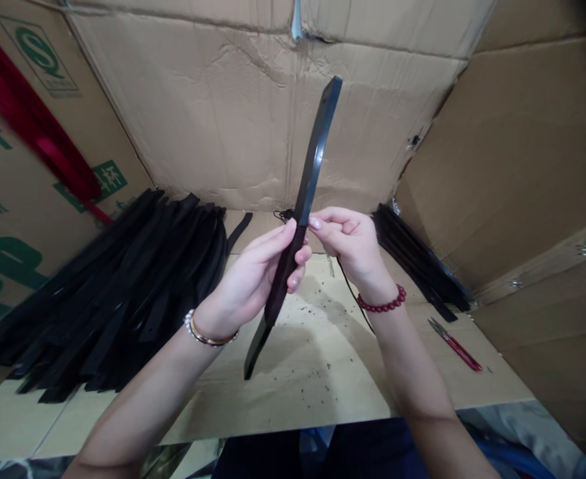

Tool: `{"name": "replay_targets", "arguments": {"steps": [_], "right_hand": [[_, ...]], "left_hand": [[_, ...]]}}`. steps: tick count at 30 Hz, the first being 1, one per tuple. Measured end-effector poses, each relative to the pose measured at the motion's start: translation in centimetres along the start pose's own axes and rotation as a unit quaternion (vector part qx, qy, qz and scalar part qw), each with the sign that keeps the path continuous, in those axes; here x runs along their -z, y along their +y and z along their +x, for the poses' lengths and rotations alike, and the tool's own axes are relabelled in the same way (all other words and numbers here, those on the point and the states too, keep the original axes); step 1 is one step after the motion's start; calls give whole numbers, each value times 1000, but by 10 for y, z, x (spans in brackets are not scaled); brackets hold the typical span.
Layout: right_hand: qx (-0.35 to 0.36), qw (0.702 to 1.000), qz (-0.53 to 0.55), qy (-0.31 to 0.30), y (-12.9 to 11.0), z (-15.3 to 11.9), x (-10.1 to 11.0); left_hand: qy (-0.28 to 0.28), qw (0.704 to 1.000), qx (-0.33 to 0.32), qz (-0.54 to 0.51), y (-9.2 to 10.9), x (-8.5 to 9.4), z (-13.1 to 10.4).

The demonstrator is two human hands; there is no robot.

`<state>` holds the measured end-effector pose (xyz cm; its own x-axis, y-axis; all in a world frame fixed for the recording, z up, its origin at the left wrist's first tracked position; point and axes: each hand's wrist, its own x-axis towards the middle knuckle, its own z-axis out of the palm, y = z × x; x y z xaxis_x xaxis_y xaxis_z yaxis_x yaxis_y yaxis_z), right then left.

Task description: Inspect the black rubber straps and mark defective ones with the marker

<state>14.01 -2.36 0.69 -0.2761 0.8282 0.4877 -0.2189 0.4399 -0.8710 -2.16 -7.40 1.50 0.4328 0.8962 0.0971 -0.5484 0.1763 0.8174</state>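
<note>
A long dark strip [317, 156] stands tilted in front of me, its middle wrapped in dark cord. My left hand [257, 273] is closed round that wrapped middle, thumb on the near side and fingertips showing at the right. Beside the upper end of the wrapping, my right hand [350, 243] pinches at the strip's edge. A thin dark cord [355, 296] runs down from my right hand behind the wrist. The part of the cord between the fingertips is too small to make out.
A big pile of black strips [143, 286] lies at the left, a smaller bundle [417, 263] at the back right. Red-handled snips [457, 346] lie on the table [342, 399] at the right. Cardboard walls [223, 113] enclose the table; red ribbons [43, 126] hang at the left.
</note>
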Motion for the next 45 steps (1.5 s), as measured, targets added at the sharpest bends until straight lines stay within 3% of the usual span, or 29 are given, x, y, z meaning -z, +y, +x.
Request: {"name": "replay_targets", "arguments": {"steps": [7,11,17,24,27,30,34,45], "right_hand": [[37,995,-90,24,-19,-8,5],[64,989,-131,37,-31,-16,4],[133,966,-218,48,-46,-34,-9],[167,943,-285,35,-55,-44,-12],[190,929,-317,32,-56,-47,-18],[195,924,-327,28,-56,-47,-22],[159,944,-286,40,-57,-43,-15],[62,988,-134,43,-42,-25,-1]], "left_hand": [[79,974,-169,129,2,-5,-5],[124,957,-197,174,0,-10,-8],[144,948,-223,176,-6,-8,-4],[179,905,-288,258,-11,-7,-3],[167,909,-289,249,-11,-6,-3],[131,936,-257,204,-10,-5,-2],[91,962,-210,150,-6,-6,-3],[72,988,-117,67,-2,-13,-9]]}}
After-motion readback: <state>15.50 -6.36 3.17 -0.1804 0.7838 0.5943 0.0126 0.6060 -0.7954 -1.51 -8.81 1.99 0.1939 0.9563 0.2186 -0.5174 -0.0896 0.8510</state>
